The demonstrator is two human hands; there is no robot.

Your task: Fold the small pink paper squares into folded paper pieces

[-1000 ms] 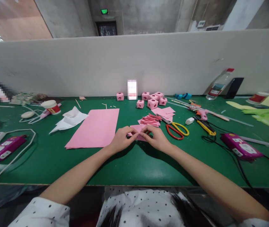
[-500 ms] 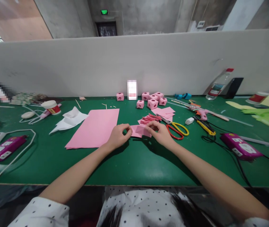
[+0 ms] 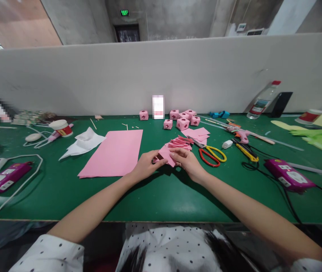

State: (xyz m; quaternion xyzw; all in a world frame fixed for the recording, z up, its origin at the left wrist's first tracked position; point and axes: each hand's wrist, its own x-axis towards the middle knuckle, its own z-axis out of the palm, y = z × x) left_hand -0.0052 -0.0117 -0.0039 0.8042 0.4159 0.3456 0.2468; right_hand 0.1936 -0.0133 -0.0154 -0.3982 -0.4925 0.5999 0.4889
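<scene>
Both my hands meet at the middle of the green table (image 3: 161, 200) on a small folded pink paper piece (image 3: 166, 155). My left hand (image 3: 146, 166) pinches its left side with fingers closed. From the right, my right hand (image 3: 188, 161) grips the same piece, fingers curled over its top edge. The piece is lifted slightly and tilted off the table. Just behind it lies a stack of folded pink paper pieces (image 3: 179, 144). A large pink paper sheet (image 3: 114, 153) lies flat to the left of my left hand.
Several pink paper cubes (image 3: 182, 120) stand near the back partition. Red and yellow scissors (image 3: 212, 154) lie right of my hands, then a glue gun (image 3: 242, 135) and a purple power strip (image 3: 287, 175). White crumpled paper (image 3: 83, 143) and another purple power strip (image 3: 3, 179) lie left.
The pink piece was pressed flat a second ago; both hands have since lifted it, turned it and tilted it up between them.
</scene>
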